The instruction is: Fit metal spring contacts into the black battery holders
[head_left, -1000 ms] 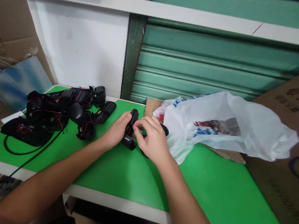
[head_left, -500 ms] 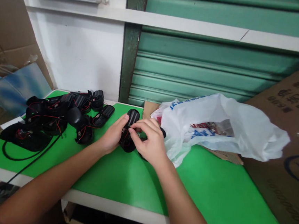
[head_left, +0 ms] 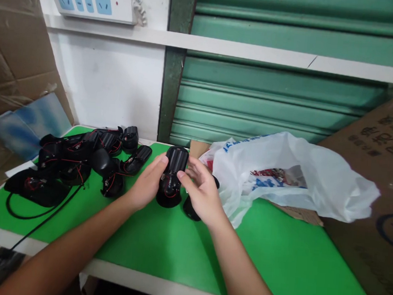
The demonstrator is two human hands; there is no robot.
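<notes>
Between my hands is a black plastic housing (head_left: pixel 171 182) with long grooves like a battery compartment in its upper half and a rounded, flared lower end. My left hand (head_left: pixel 147 180) grips its left edge, the thumb along the side. My right hand (head_left: pixel 204 189) holds the right edge, its thumb on the front and its fingers curled behind. Partly hidden under my right hand, a second black piece (head_left: pixel 191 210) lies on the green tabletop (head_left: pixel 161 241).
To the left is a pile of similar black housings (head_left: pixel 79 155) with red wires, and a black cable (head_left: pixel 44 219) crosses the front edge. A white plastic bag (head_left: pixel 293 174) holding red wires lies right. Cardboard boxes (head_left: pixel 365 180) flank the table; a power strip (head_left: pixel 92 1) hangs above.
The right fingers have moved off the housing's middle, where they were pinching, to its right edge. More of its front now shows. The camera view has tilted up slightly.
</notes>
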